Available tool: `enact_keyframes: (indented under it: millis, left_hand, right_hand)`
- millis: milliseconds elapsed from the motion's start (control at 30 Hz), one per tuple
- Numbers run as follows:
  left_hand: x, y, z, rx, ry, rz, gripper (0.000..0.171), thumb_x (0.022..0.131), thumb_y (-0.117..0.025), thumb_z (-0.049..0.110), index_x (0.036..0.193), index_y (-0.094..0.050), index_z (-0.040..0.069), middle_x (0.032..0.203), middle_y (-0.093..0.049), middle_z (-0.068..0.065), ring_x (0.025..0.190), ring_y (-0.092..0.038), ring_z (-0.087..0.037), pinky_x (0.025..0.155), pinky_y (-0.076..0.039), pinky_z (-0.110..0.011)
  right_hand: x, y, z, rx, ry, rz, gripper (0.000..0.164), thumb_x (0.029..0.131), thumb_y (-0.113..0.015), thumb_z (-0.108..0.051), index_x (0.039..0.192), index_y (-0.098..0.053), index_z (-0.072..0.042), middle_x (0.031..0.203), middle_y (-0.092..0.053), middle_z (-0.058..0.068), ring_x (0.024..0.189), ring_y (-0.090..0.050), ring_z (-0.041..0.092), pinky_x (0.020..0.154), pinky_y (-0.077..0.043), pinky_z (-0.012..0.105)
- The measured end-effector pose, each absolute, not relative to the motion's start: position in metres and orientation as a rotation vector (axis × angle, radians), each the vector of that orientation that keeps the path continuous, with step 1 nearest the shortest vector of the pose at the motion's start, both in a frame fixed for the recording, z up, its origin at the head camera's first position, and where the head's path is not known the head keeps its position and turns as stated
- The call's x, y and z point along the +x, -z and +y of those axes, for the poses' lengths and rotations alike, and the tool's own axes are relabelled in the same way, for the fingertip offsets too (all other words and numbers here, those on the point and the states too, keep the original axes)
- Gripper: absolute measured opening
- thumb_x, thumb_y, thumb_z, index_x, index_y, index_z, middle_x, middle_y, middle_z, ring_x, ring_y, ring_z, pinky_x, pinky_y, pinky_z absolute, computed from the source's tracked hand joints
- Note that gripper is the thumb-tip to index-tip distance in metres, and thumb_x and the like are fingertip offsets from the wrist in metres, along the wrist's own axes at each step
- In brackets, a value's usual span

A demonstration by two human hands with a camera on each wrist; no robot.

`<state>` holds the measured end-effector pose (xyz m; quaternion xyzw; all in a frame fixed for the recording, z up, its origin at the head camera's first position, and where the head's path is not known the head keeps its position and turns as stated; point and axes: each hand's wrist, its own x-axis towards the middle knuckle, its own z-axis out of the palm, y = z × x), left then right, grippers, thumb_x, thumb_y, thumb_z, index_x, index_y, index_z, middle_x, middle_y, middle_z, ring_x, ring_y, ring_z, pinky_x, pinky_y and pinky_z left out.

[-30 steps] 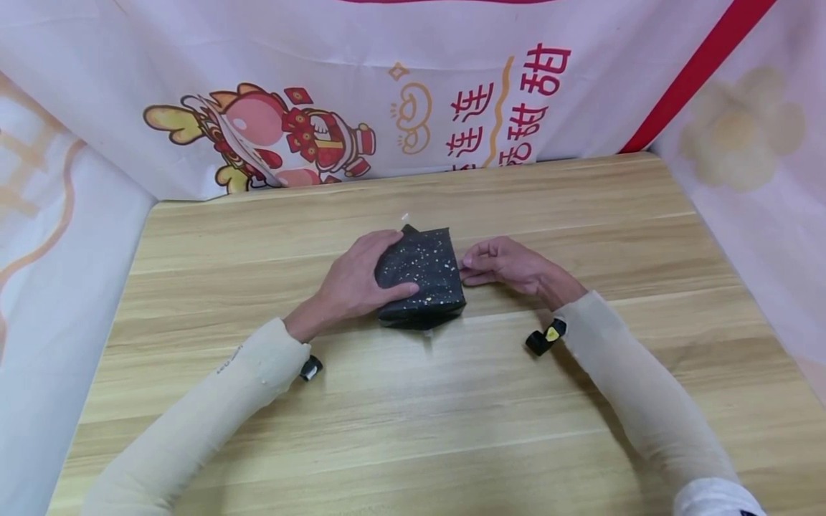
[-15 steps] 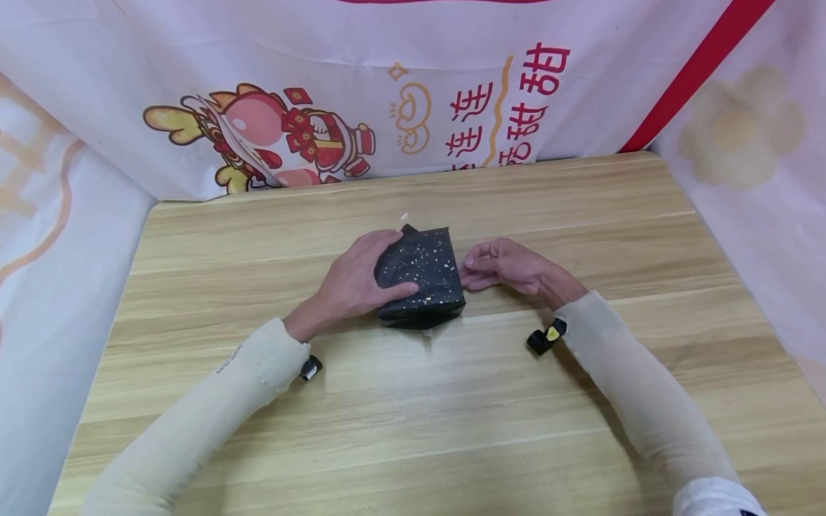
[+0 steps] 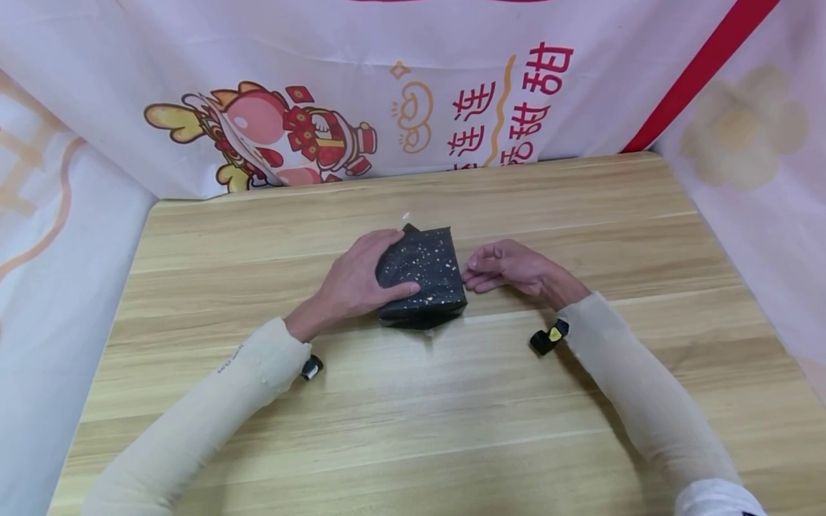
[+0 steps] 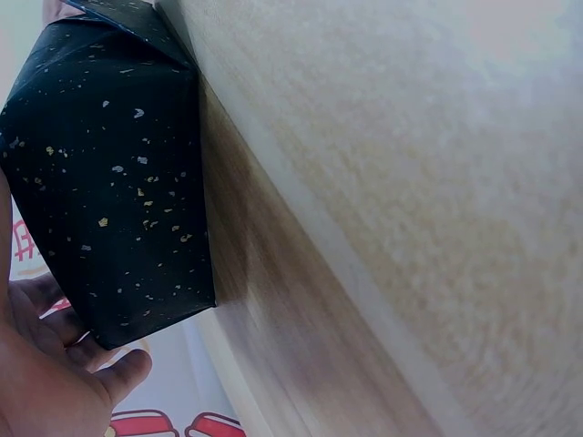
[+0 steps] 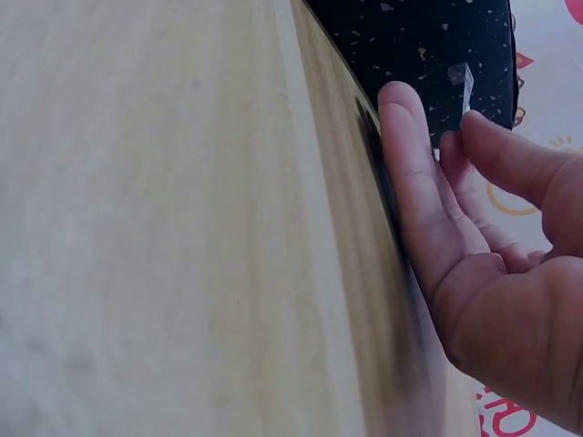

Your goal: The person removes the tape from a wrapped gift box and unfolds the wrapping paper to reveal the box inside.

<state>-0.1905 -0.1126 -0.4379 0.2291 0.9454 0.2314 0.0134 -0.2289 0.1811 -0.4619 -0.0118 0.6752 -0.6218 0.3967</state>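
A box wrapped in black paper with gold and white specks (image 3: 426, 261) rests on the table. My left hand (image 3: 355, 276) grips its left side, thumb lying over the top and fingers along the far left; the left wrist view shows that hand (image 4: 55, 364) at the box's end. Close by the right side is my right hand (image 3: 510, 266). In the right wrist view, its thumb and a fingertip pinch the end of a strip of clear tape (image 5: 466, 84) standing off the wrapped side, while another finger stretches low along the tabletop.
The wood-grain table (image 3: 413, 430) spreads around the box. A white printed cloth (image 3: 361, 43) hangs behind the far edge, with more cloth at both sides. A small clear tape end (image 3: 406, 216) sticks out behind the box. Black wrist straps (image 3: 548, 338) sit on both wrists.
The right hand has shifted very slightly, its lower fingers a little more spread beside the box. The left hand and the box have stayed in place.
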Motion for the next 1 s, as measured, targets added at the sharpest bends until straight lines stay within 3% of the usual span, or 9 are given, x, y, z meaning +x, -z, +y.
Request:
enact_keyframes:
  millis: [267, 633, 867, 1000]
  left_hand:
    - [-0.191, 0.438, -0.114, 0.72, -0.709, 2.937, 0.095, 0.07, -0.051, 0.078, 0.144, -0.031, 0.022, 0.148, -0.034, -0.001, 0.137, -0.03, -0.019, 0.111, -0.032, -0.045]
    - [-0.191, 0.437, -0.114, 0.717, -0.655, 2.928, 0.095, 0.071, -0.047, 0.079, 0.146, -0.025, 0.025, 0.151, -0.029, 0.0, 0.14, -0.026, -0.019, 0.112, -0.031, -0.047]
    - [-0.19, 0.435, -0.113, 0.727, -0.647, 2.927, 0.094, 0.072, -0.047, 0.079, 0.146, -0.026, 0.024, 0.152, -0.028, -0.001, 0.14, -0.025, -0.02, 0.112, -0.031, -0.048]
    - [-0.19, 0.436, -0.114, 0.723, -0.647, 2.93, 0.094, 0.072, -0.049, 0.078, 0.146, -0.026, 0.024, 0.152, -0.028, -0.001, 0.14, -0.025, -0.02, 0.111, -0.031, -0.048]
  right_hand:
    - [-0.231, 0.468, 0.185, -0.012, 1.648, 1.643, 0.033, 0.091, -0.057, -0.02, 0.116, -0.055, 0.001, 0.108, -0.066, 0.015, 0.095, -0.066, 0.024, 0.086, -0.055, 0.036]
    - [-0.232, 0.466, 0.191, 0.019, 1.73, 1.499, 0.038, 0.089, -0.059, -0.016, 0.119, -0.053, 0.006, 0.102, -0.07, 0.013, 0.09, -0.068, 0.022, 0.082, -0.057, 0.033]
    - [-0.231, 0.465, 0.194, 0.06, 1.79, 1.441, 0.023, 0.09, -0.057, -0.012, 0.108, -0.062, 0.0, 0.098, -0.071, 0.012, 0.088, -0.069, 0.022, 0.083, -0.056, 0.033]
    - [-0.231, 0.466, 0.194, 0.039, 1.748, 1.495, 0.024, 0.09, -0.057, -0.013, 0.109, -0.06, 0.001, 0.099, -0.07, 0.013, 0.088, -0.068, 0.022, 0.084, -0.056, 0.033]
